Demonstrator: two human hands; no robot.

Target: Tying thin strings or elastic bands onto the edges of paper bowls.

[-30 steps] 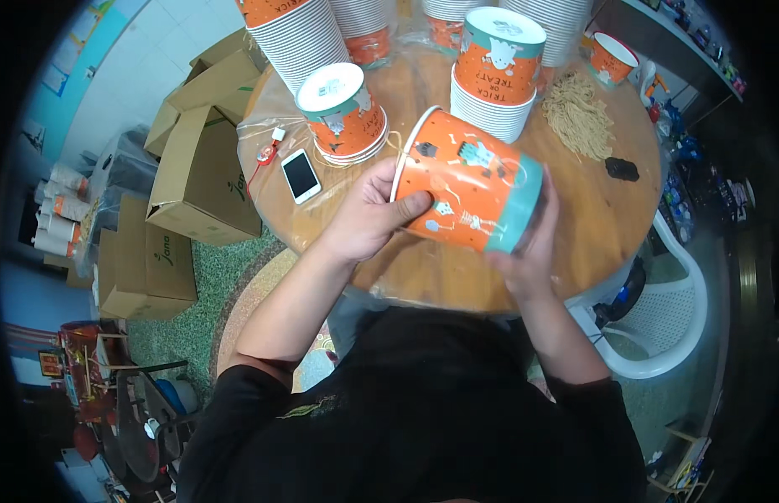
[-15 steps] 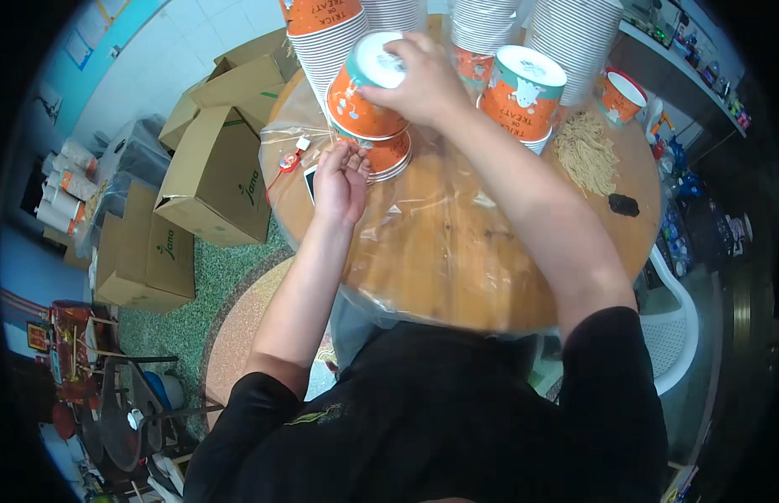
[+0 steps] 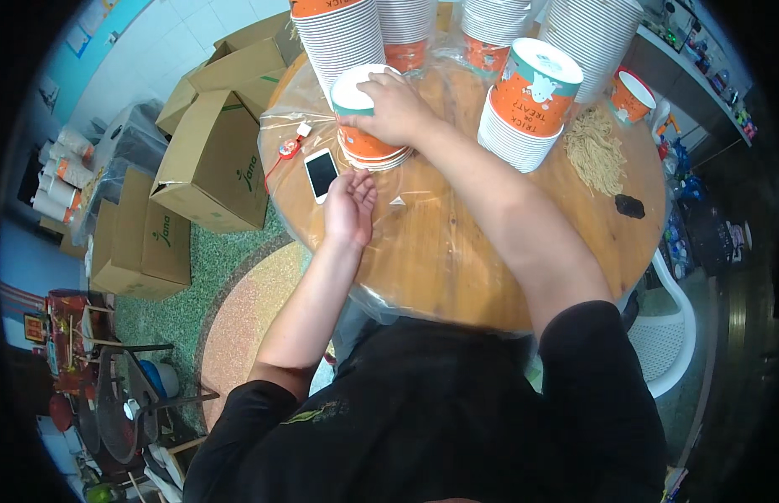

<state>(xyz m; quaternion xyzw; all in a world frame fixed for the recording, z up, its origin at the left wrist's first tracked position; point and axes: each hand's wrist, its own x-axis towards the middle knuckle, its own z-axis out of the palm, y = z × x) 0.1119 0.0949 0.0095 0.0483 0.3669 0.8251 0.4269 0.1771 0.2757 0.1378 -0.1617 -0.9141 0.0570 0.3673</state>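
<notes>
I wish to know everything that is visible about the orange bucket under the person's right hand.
The orange bucket looks like coated paper. It stands upside down: its white base faces up, a teal band runs below that, then the orange wall. White rims at its foot suggest it is nested over others on the wooden table. The right hand covers it from above, touching base and side, hiding much of the wall.
</notes>
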